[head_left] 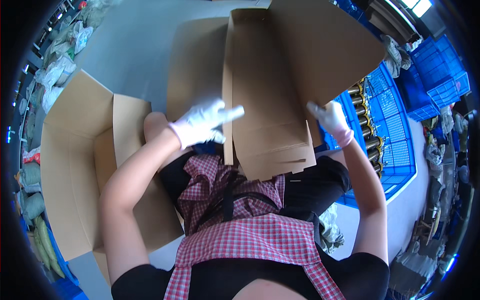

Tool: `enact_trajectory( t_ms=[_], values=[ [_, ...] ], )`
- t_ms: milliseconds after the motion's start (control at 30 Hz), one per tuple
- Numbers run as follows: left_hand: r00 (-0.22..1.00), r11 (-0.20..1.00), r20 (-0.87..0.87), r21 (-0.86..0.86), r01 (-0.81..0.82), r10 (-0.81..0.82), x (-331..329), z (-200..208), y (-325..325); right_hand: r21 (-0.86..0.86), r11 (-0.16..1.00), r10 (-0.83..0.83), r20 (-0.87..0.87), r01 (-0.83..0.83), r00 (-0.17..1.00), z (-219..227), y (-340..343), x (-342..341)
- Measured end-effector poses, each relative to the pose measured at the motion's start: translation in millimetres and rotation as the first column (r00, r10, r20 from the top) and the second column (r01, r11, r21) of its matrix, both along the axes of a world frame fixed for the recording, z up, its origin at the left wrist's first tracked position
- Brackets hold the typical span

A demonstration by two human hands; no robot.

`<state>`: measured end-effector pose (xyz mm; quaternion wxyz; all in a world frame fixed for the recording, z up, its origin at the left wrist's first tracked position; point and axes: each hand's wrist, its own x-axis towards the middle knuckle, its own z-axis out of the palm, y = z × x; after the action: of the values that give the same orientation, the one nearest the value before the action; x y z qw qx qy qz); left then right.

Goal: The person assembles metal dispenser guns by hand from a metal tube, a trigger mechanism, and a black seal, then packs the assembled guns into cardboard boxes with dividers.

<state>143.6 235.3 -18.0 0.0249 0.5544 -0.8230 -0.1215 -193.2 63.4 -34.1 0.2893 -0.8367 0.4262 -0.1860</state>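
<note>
A brown cardboard box (265, 95) stands between my knees, its flaps spread outward and its inside facing up. My left hand (202, 122), in a white glove, is at the box's left edge. Its fingers are stretched apart, with one reaching across that edge. Beside the right side of the box is my right hand (330, 120), also gloved, below the large right flap (330, 45). One finger points in over the cardboard and looks slightly blurred; the other fingers are partly hidden. Both hands look open, with no firm grip showing.
Another open cardboard box (75, 165) sits at my left. To my right, a blue plastic crate (402, 145) holds several dark cylinders (367, 120) with brass-coloured ends. More blue crates (435, 75) are stacked farther right. Bags and sacks (57, 70) line the left side.
</note>
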Motion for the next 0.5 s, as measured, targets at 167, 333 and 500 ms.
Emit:
enact_trajectory(
  t_ms=[167,333,500],
  values=[
    [0.999,0.999,-0.030,-0.017,-0.034,0.034,19.7,-11.3,-18.2,0.212,0.936,0.077,0.660,-0.283,0.747,-37.3,45.2,-10.8],
    [0.930,0.945,-0.174,0.095,-0.313,0.325,17.5,-22.3,-14.9,-0.513,0.847,0.056,-0.174,-0.140,0.983,-38.3,29.4,14.8],
    [0.894,0.894,-0.313,-0.212,-0.395,0.321,-0.4,-53.6,-15.6,-0.509,0.847,0.095,-0.137,-0.152,0.986,-45.4,11.0,43.0]
  ],
)
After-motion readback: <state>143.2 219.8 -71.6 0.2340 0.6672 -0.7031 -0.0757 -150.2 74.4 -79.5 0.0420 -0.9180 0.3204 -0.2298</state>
